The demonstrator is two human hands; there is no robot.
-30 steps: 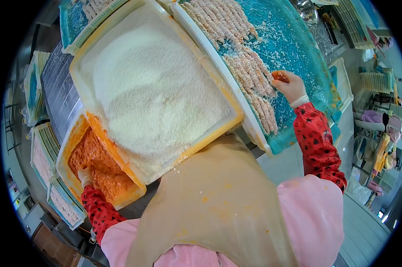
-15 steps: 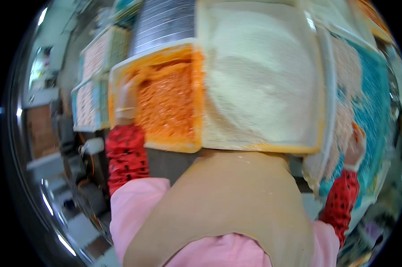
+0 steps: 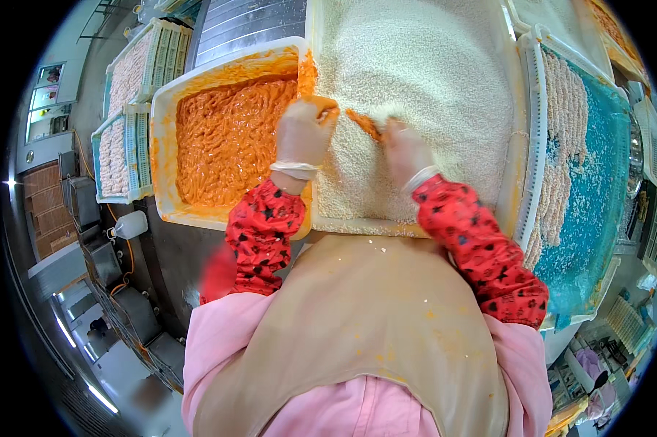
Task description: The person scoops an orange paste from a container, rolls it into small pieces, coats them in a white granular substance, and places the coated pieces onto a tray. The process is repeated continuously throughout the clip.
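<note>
My left hand (image 3: 305, 135), gloved, is curled over the divide between the tub of wet orange mixture (image 3: 230, 146) and the bin of white crumbs (image 3: 408, 65); its fingertips are orange, and what they hold, if anything, is unclear. My right hand (image 3: 407, 153), also gloved, is bent down in the crumbs with white flakes around its blurred, closed fingers; their contents cannot be made out. An orange coated strip (image 3: 361, 122) lies on the crumbs just left of those fingers.
A blue-lined tray (image 3: 594, 189) with rows of crumbed strips is at the right. Stacked crates (image 3: 139, 65) with pale pieces stand at the left, beside a ridged metal surface (image 3: 241, 29). A white jug (image 3: 132, 224) sits lower left.
The view has swung round. My right hand has left the blue tray for the crumb bin, my left hand has moved from the orange tub to the divide, and an orange strip now shows on the crumbs.
</note>
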